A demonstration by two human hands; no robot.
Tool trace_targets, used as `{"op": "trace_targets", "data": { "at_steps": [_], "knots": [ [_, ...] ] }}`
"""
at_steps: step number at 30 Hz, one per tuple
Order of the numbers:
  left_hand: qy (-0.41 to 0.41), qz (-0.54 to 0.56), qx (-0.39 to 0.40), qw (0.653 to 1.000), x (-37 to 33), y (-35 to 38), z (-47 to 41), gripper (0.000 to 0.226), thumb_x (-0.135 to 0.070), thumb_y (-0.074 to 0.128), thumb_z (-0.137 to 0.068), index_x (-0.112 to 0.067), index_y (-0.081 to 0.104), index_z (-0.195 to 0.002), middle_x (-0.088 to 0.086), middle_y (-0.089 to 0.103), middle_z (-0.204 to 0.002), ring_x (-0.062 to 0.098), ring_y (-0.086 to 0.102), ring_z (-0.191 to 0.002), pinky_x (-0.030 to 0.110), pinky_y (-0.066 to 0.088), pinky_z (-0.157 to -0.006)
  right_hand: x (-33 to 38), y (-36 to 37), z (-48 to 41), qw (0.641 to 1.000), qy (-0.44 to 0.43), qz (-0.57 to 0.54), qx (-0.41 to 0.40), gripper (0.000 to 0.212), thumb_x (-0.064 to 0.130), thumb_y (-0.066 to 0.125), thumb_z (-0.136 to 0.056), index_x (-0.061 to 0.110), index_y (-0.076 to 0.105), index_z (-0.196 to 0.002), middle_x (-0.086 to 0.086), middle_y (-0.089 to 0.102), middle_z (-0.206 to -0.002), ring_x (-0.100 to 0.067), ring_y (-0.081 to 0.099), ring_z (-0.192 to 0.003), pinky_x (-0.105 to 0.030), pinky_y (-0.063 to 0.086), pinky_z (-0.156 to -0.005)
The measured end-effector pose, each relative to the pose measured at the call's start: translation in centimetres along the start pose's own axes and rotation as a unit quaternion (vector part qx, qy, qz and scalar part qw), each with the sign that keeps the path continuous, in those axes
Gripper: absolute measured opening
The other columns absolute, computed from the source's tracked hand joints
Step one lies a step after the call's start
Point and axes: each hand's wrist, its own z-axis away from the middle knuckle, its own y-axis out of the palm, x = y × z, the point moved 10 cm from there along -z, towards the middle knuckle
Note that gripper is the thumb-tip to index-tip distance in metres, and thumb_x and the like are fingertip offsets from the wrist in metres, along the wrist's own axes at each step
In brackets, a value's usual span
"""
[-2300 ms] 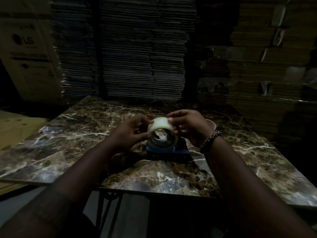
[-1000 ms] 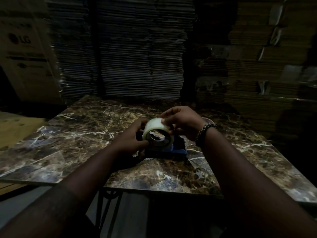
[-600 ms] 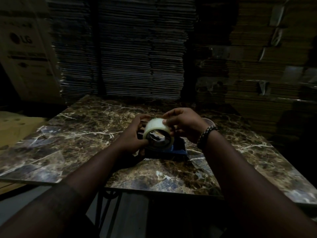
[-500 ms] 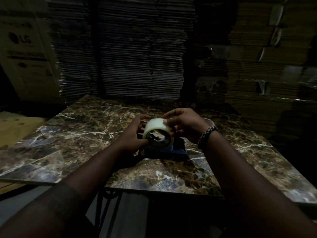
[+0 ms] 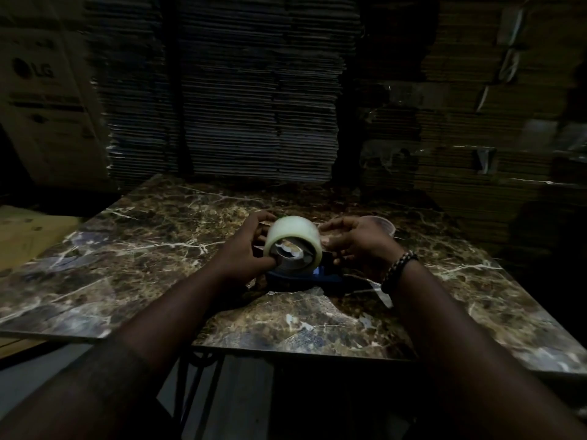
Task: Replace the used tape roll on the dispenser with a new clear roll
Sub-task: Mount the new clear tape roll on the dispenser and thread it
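A thick clear tape roll sits on the hub of a blue tape dispenser that stands on the marble table. My left hand grips the roll's left side, thumb at the lower front rim. My right hand hovers just right of the roll, palm turned toward it, fingers apart and off the roll. Behind my right hand lies a thin used tape ring, partly hidden. The dispenser's blade end is hidden.
Tall stacks of flattened cardboard rise directly behind the table. A large printed carton stands at the left, and a lower box sits beside the table's left edge. The near table edge is close to me.
My right hand has come off the top of the roll and opened beside it. The left hand keeps its grip on the roll, which sits lower on the dispenser.
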Motion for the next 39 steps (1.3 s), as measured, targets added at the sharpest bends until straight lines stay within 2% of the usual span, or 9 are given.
{"op": "trace_targets", "data": {
  "at_steps": [3, 6, 9, 12, 18, 22, 26, 31, 39],
  "knots": [
    [0.003, 0.0, -0.004, 1.0, 0.2, 0.0, -0.1, 0.084, -0.025, 0.079, -0.066, -0.034, 0.039, -0.139, 0.003, 0.06, -0.132, 0.02, 0.068, -0.116, 0.036, 0.063, -0.087, -0.8, -0.3, -0.2, 1.0, 0.018, -0.007, 0.003, 0.038, -0.011, 0.067, -0.09, 0.001, 0.064, -0.125, -0.023, 0.07, -0.098, -0.023, 0.063, -0.062, -0.029, 0.056, -0.047],
    [0.002, 0.003, -0.005, 1.0, 0.6, 0.0, -0.2, 0.081, -0.015, 0.078, -0.071, -0.036, 0.039, -0.139, 0.003, 0.06, -0.133, 0.021, 0.068, -0.118, 0.037, 0.063, -0.087, -1.3, -0.6, -0.3, 1.0, 0.025, -0.007, -0.005, 0.038, -0.014, 0.062, -0.09, 0.0, 0.063, -0.126, -0.019, 0.069, -0.087, -0.022, 0.06, -0.058, -0.028, 0.053, -0.043],
    [-0.001, 0.004, -0.004, 1.0, 0.6, 0.0, -0.3, 0.081, -0.009, 0.079, -0.075, -0.036, 0.038, -0.139, 0.003, 0.059, -0.134, 0.018, 0.067, -0.117, 0.028, 0.061, -0.083, -1.5, -1.1, -0.1, 1.0, 0.023, 0.009, -0.01, 0.037, -0.016, 0.06, -0.09, -0.001, 0.063, -0.124, -0.017, 0.065, -0.079, -0.023, 0.057, -0.057, -0.027, 0.053, -0.042],
    [0.002, 0.0, -0.004, 1.0, 0.6, 0.0, -0.4, 0.082, -0.014, 0.079, -0.072, -0.036, 0.038, -0.139, 0.002, 0.059, -0.133, 0.017, 0.066, -0.117, 0.028, 0.06, -0.082, -1.6, -1.4, 0.2, 1.0, 0.023, 0.019, -0.008, 0.033, -0.016, 0.06, -0.09, 0.002, 0.065, -0.118, -0.016, 0.063, -0.077, -0.023, 0.057, -0.056, -0.028, 0.054, -0.044],
    [0.009, -0.002, -0.005, 1.0, 0.7, 0.0, -0.5, 0.08, 0.001, 0.08, -0.078, -0.033, 0.039, -0.138, -0.004, 0.06, -0.126, 0.019, 0.067, -0.116, 0.02, 0.059, -0.076, -2.2, -2.7, 0.5, 0.999, 0.027, 0.02, -0.021, 0.034, -0.018, 0.056, -0.09, -0.001, 0.065, -0.118, -0.021, 0.063, -0.077, -0.025, 0.061, -0.056, -0.032, 0.057, -0.048],
    [0.008, 0.001, -0.01, 1.0, 0.7, 0.0, -0.5, 0.08, -0.006, 0.08, -0.074, -0.032, 0.04, -0.138, -0.001, 0.061, -0.126, 0.02, 0.067, -0.115, 0.022, 0.06, -0.077, -2.7, -3.6, 0.9, 0.999, 0.031, 0.015, -0.027, 0.032, -0.017, 0.057, -0.091, -0.002, 0.066, -0.117, -0.021, 0.065, -0.08, -0.027, 0.063, -0.064, -0.039, 0.061, -0.059],
    [0.011, -0.001, -0.007, 1.0, 0.5, 0.0, -0.4, 0.081, 0.0, 0.081, -0.076, -0.033, 0.039, -0.137, 0.005, 0.06, -0.13, 0.02, 0.067, -0.113, 0.023, 0.06, -0.076, -2.9, -4.0, 1.0, 0.998, 0.035, 0.03, -0.042, 0.025, -0.016, 0.061, -0.09, -0.005, 0.066, -0.112, -0.024, 0.063, -0.085, -0.029, 0.062, -0.068, -0.04, 0.06, -0.061],
    [0.011, -0.001, -0.006, 1.0, 0.2, 0.0, -0.2, 0.08, -0.015, 0.076, -0.068, -0.037, 0.04, -0.136, 0.002, 0.061, -0.13, 0.017, 0.068, -0.111, 0.027, 0.061, -0.079, -3.1, -4.2, 1.0, 0.996, 0.047, 0.041, -0.057, 0.024, -0.017, 0.062, -0.09, -0.011, 0.065, -0.113, -0.021, 0.061, -0.078, -0.026, 0.06, -0.061, -0.029, 0.057, -0.044],
    [0.007, -0.002, -0.002, 1.0, 0.1, -0.1, -0.1, 0.08, -0.017, 0.076, -0.068, -0.038, 0.04, -0.136, -0.001, 0.059, -0.129, 0.002, 0.068, -0.106, 0.024, 0.061, -0.08, -3.7, -5.4, 0.5, 0.991, 0.053, 0.073, -0.099, 0.019, -0.02, 0.059, -0.089, -0.004, 0.068, -0.094, -0.024, 0.068, -0.081, -0.027, 0.068, -0.063, -0.03, 0.056, -0.047]
  ]
}}
